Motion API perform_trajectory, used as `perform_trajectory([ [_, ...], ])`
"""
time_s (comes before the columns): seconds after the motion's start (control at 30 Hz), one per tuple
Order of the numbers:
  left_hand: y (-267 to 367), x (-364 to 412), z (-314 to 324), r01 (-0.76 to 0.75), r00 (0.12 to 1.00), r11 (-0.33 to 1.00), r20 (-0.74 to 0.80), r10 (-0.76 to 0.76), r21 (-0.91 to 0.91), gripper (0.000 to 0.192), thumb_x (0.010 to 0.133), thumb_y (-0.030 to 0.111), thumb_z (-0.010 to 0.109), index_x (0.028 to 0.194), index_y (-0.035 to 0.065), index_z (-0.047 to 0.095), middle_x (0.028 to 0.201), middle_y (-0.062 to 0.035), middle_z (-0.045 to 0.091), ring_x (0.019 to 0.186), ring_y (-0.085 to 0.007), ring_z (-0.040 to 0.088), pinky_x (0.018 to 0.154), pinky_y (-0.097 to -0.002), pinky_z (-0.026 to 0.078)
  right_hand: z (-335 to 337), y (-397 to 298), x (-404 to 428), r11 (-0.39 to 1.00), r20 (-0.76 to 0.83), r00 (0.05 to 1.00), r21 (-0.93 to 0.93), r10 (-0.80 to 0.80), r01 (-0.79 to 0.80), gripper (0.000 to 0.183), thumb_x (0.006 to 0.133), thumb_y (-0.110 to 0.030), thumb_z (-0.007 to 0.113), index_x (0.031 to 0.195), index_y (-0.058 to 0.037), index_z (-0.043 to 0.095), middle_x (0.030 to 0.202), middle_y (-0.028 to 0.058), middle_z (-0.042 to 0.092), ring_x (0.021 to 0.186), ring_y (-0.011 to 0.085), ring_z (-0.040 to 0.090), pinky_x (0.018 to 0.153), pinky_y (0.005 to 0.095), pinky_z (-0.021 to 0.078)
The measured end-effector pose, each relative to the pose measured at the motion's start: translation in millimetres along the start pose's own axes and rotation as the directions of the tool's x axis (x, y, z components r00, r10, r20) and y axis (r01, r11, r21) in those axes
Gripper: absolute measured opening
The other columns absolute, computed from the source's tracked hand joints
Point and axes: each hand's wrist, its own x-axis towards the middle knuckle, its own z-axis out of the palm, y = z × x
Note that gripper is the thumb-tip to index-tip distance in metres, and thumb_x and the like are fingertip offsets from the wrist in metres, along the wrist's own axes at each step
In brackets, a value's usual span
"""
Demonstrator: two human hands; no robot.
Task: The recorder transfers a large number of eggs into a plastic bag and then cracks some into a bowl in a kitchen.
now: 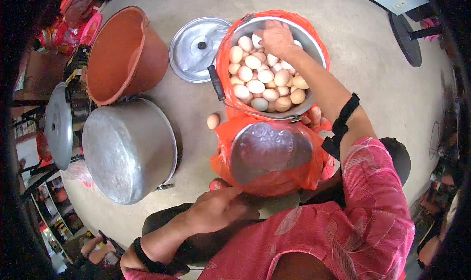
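My right hand reaches into a metal pail of eggs, at the far inner side. Its fingertips are partly hidden, and a pale egg lies beside them. Many brown and cream eggs fill the pail, with one greenish egg near the front. A red plastic bag wraps the pail's outside. Closer to me stands a second metal container inside another red plastic bag. My left hand is over my lap, just below that bag, fingers apart and nothing visible in it.
A single brown egg lies on the concrete floor. Left of it are an overturned aluminium pot and a tilted reddish bucket. An aluminium lid rests beside the pail, whose wire handle has a black grip.
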Motion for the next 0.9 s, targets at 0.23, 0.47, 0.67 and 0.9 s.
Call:
perform_trajectory([
  [0.23, 3, 5, -4, 0.007, 0.999, 1.0, 0.041, -0.007, 0.021, 0.032, 0.08, 0.024, 0.062, 0.102, 0.0034, 0.052, 0.079, -0.0155, 0.059, 0.075, -0.0329, 0.06, 0.066, -0.0404, 0.047, 1, 20, -1, 0.993, -0.027, 0.997, 0.099, 0.067, -0.064, 0.03, 0.075, -0.027, 0.061, 0.1, -0.0106, 0.061, 0.098, 0.0153, 0.059, 0.098, 0.0294, 0.056, 0.082, 0.0438, 0.0443],
  [0.47, 7, 10, -8, 0.038, 0.989, 0.998, 0.138, -0.044, 0.044, 0.031, 0.081, 0.022, 0.056, 0.104, 0.0037, 0.051, 0.088, -0.0173, 0.06, 0.084, -0.0347, 0.059, 0.071, -0.0412, 0.047, -27, 13, -20, 0.982, 0.183, 0.971, 0.082, 0.153, -0.17, 0.023, 0.071, -0.019, 0.062, 0.091, -0.0058, 0.065, 0.091, 0.0179, 0.064, 0.093, 0.0286, 0.061, 0.079, 0.0377, 0.0488],
  [0.67, 3, 8, -1, 0.009, 0.999, 0.999, 0.048, -0.01, 0.033, 0.019, 0.079, 0.018, 0.062, 0.091, 0.0053, 0.053, 0.079, -0.012, 0.059, 0.076, -0.0308, 0.06, 0.066, -0.0384, 0.047, 1, 18, -14, 0.993, 0.119, 0.987, 0.028, 0.111, -0.115, 0.021, 0.072, -0.014, 0.06, 0.091, -0.0051, 0.065, 0.1, 0.0193, 0.06, 0.095, 0.0312, 0.058, 0.081, 0.0393, 0.0483],
  [0.9, -2, 10, 0, -0.015, 0.996, 0.999, 0.091, 0.011, 0.044, 0.025, 0.079, 0.018, 0.062, 0.097, 0.0043, 0.054, 0.079, -0.0122, 0.06, 0.073, -0.0286, 0.061, 0.064, -0.0357, 0.047, 3, 10, -19, 0.999, -0.015, 1.0, -0.04, -0.006, 0.006, 0.027, 0.074, -0.007, 0.054, 0.1, -0.0037, 0.06, 0.105, 0.0173, 0.053, 0.101, 0.0308, 0.052, 0.085, 0.0395, 0.0453],
])
